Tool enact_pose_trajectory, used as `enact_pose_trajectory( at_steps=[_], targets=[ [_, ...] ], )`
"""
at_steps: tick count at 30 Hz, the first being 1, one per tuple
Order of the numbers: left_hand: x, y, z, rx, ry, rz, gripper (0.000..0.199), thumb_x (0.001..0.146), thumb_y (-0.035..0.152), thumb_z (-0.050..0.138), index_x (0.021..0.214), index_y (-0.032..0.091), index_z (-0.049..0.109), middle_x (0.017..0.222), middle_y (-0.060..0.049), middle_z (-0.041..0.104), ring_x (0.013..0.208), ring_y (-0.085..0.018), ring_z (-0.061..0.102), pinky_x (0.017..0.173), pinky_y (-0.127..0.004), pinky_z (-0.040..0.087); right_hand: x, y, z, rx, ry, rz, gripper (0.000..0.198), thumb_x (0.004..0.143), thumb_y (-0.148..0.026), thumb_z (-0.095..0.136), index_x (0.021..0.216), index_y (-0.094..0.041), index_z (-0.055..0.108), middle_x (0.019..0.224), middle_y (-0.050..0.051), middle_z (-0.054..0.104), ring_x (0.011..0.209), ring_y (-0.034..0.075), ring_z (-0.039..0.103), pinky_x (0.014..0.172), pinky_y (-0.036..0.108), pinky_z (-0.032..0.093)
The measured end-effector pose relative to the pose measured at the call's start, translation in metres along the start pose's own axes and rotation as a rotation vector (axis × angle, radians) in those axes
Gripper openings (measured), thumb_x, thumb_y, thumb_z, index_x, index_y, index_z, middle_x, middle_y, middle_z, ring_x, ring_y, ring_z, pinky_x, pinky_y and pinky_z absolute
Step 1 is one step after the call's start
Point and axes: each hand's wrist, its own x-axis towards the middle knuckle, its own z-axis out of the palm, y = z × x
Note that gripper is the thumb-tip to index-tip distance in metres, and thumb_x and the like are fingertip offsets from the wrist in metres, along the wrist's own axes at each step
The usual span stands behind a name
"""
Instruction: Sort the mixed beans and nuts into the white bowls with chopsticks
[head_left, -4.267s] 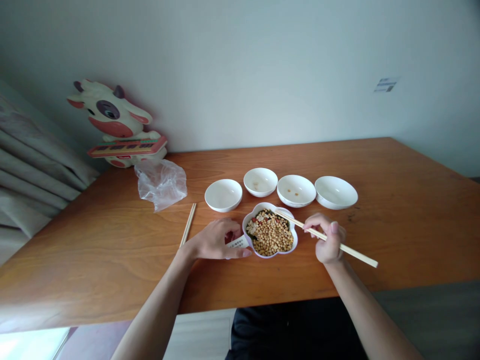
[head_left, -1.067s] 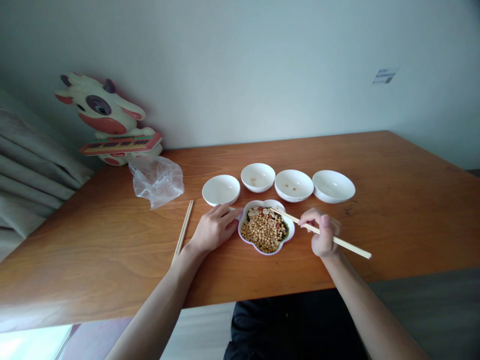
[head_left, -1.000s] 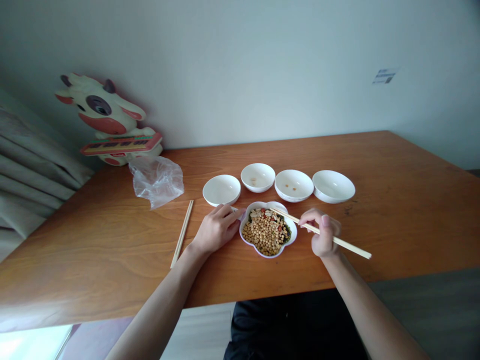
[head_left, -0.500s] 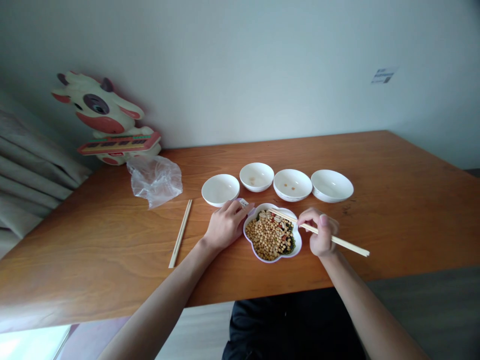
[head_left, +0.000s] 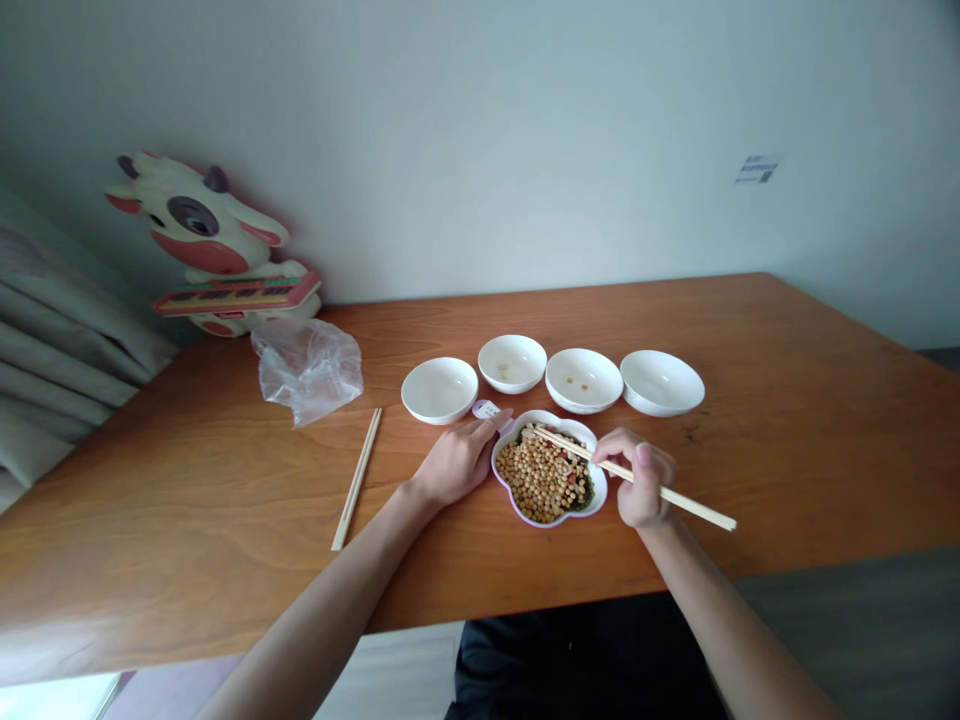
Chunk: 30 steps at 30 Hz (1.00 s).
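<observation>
My right hand (head_left: 645, 482) is closed round a pair of wooden chopsticks (head_left: 696, 508), whose tips reach among the nuts at the back of a flower-shaped white bowl with a lilac edge (head_left: 603, 494). Mostly soybeans (head_left: 534, 482) fill this bowl, with peanuts, some red bits and small green beans towards its right side. At its left, my left hand (head_left: 459, 464) grips the bowl by its side, near a short lilac handle (head_left: 486, 409) with a white label. What the chopstick tips pinch, if anything, is too small to tell.
Behind stand white bowls: one at left (head_left: 439, 390), two in the middle with small pieces inside (head_left: 512, 362) (head_left: 583, 380), and one at right (head_left: 663, 382). Another chopstick pair (head_left: 357, 480) lies left, near a clear plastic bag (head_left: 309, 368) and cow-shaped toy keyboard (head_left: 236, 295).
The chopstick tips have shifted slightly left within the bowl. My left hand has slid down off the handle's end, so more of the handle shows. The whole view has tilted slightly.
</observation>
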Motion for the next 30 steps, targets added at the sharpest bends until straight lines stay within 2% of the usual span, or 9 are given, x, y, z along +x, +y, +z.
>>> enact_pose_trajectory(
  at_steps=[3, 6, 10, 12, 15, 20, 27, 30],
  targets=[
    [0.0, 0.01, -0.011, -0.081, -0.029, 0.013, 0.054, 0.111, 0.019, 0.042, 0.165, 0.017, 0.043, 0.144, -0.018, 0.072, 0.124, -0.029, 0.074, 0.105, -0.041, 0.061, -0.001, 0.001, 0.0, 0.007, 0.005, 0.004, 0.062, 0.115, -0.049, 0.031, 0.078, -0.023, 0.074, 0.072, 0.006, 0.067, 0.059, 0.019, 0.056, 0.055, 0.037, 0.039],
    [-0.003, 0.019, -0.019, -0.177, -0.021, -0.057, 0.049, 0.114, 0.023, 0.039, 0.162, 0.017, 0.04, 0.119, -0.014, 0.078, 0.102, -0.024, 0.078, 0.094, -0.037, 0.062, -0.001, 0.001, 0.001, 0.015, 0.009, 0.007, 0.061, 0.114, -0.049, 0.033, 0.077, -0.023, 0.074, 0.071, 0.006, 0.067, 0.058, 0.02, 0.055, 0.054, 0.037, 0.037],
    [-0.005, 0.023, -0.02, -0.181, 0.015, -0.145, 0.02, 0.114, 0.038, 0.047, 0.118, 0.02, 0.054, 0.094, -0.006, 0.074, 0.073, -0.02, 0.07, 0.065, -0.031, 0.053, -0.001, 0.0, 0.002, 0.023, 0.013, 0.017, 0.062, 0.114, -0.05, 0.033, 0.078, -0.023, 0.075, 0.072, 0.006, 0.068, 0.058, 0.02, 0.055, 0.053, 0.037, 0.037],
    [-0.004, 0.023, -0.02, -0.129, -0.037, -0.149, 0.027, 0.115, 0.04, 0.042, 0.098, 0.022, 0.054, 0.086, -0.004, 0.071, 0.069, -0.019, 0.066, 0.063, -0.03, 0.047, -0.001, 0.0, 0.002, 0.024, 0.023, 0.03, 0.063, 0.114, -0.051, 0.032, 0.077, -0.023, 0.075, 0.071, 0.006, 0.068, 0.058, 0.02, 0.056, 0.053, 0.037, 0.037],
    [-0.002, 0.023, -0.023, -0.079, -0.113, -0.099, 0.041, 0.117, 0.038, 0.035, 0.084, 0.022, 0.053, 0.082, -0.004, 0.07, 0.069, -0.018, 0.062, 0.065, -0.03, 0.044, -0.002, 0.0, 0.002, 0.029, 0.039, 0.044, 0.065, 0.114, -0.053, 0.03, 0.076, -0.023, 0.074, 0.071, 0.007, 0.069, 0.059, 0.021, 0.058, 0.053, 0.038, 0.037],
    [-0.001, 0.023, -0.023, -0.082, -0.1, -0.107, 0.045, 0.117, 0.039, 0.034, 0.082, 0.021, 0.055, 0.077, -0.004, 0.067, 0.065, -0.017, 0.058, 0.063, -0.03, 0.04, 0.008, 0.001, 0.0, 0.064, 0.003, 0.054, 0.068, 0.114, -0.057, 0.029, 0.075, -0.023, 0.075, 0.07, 0.006, 0.069, 0.06, 0.021, 0.059, 0.053, 0.037, 0.038],
    [0.0, 0.021, -0.019, -0.091, -0.043, -0.223, 0.046, 0.118, 0.041, 0.035, 0.08, 0.022, 0.054, 0.071, -0.002, 0.064, 0.06, -0.016, 0.056, 0.06, -0.03, 0.036, 0.061, 0.003, -0.004, 0.179, -0.151, 0.111, 0.075, 0.113, -0.063, 0.027, 0.07, -0.023, 0.073, 0.064, 0.005, 0.064, 0.054, 0.018, 0.053, 0.052, 0.035, 0.039],
    [0.0, 0.02, -0.02, -0.117, -0.046, -0.231, 0.046, 0.118, 0.041, 0.033, 0.082, 0.022, 0.054, 0.072, -0.002, 0.064, 0.061, -0.017, 0.057, 0.061, -0.03, 0.038, 0.072, 0.005, -0.006, 0.302, -0.106, 0.165, 0.075, 0.111, -0.065, 0.029, 0.067, -0.023, 0.073, 0.063, 0.006, 0.062, 0.053, 0.018, 0.051, 0.05, 0.035, 0.037]
  ],
)
